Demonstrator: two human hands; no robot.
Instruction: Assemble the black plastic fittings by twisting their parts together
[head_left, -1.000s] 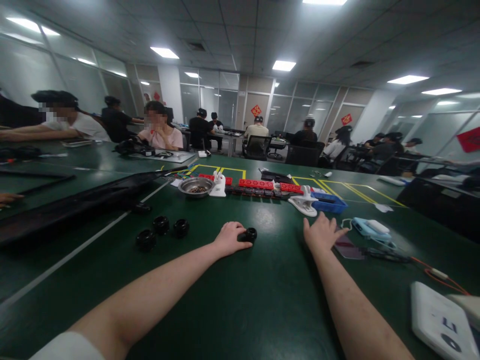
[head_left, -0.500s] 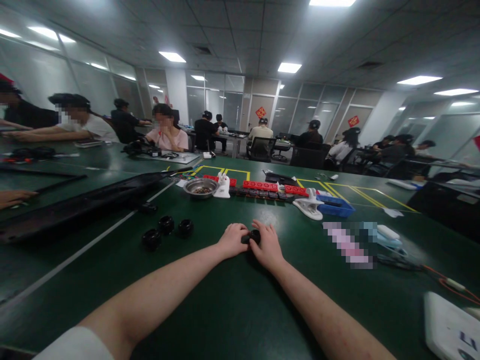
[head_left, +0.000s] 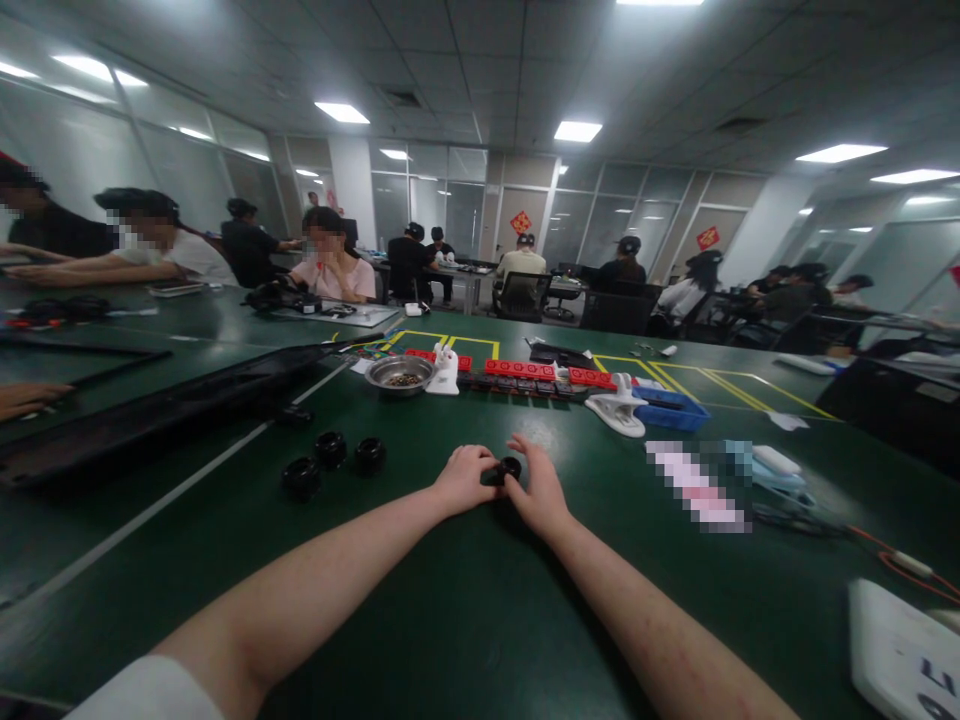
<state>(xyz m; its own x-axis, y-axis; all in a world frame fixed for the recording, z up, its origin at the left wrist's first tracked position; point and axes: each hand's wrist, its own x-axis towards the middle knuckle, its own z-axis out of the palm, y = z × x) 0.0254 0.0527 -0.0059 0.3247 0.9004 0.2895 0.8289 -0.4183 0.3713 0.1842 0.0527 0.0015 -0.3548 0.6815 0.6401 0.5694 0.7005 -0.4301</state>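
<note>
On the green table (head_left: 450, 620), a small black round part (head_left: 511, 468) sits between my two hands. My left hand (head_left: 466, 480) has its fingers closed at the left side of this part. From the right, my right hand (head_left: 538, 488) touches it with the thumb, while the fingers are raised and spread apart. To the left stand similar black round parts: a front one (head_left: 301, 478), a middle one (head_left: 330, 450) and a right one (head_left: 370, 456).
Behind my hands are a metal bowl (head_left: 400, 375), red blocks (head_left: 520, 370), a white clamp (head_left: 619, 405) and a blue tray (head_left: 671, 410). A long black panel (head_left: 172, 410) lies left. A person's hand (head_left: 30, 397) rests at the left edge.
My right hand's fingers have opened slightly away from the black part, which shows more between the hands. My left hand has hardly moved.
</note>
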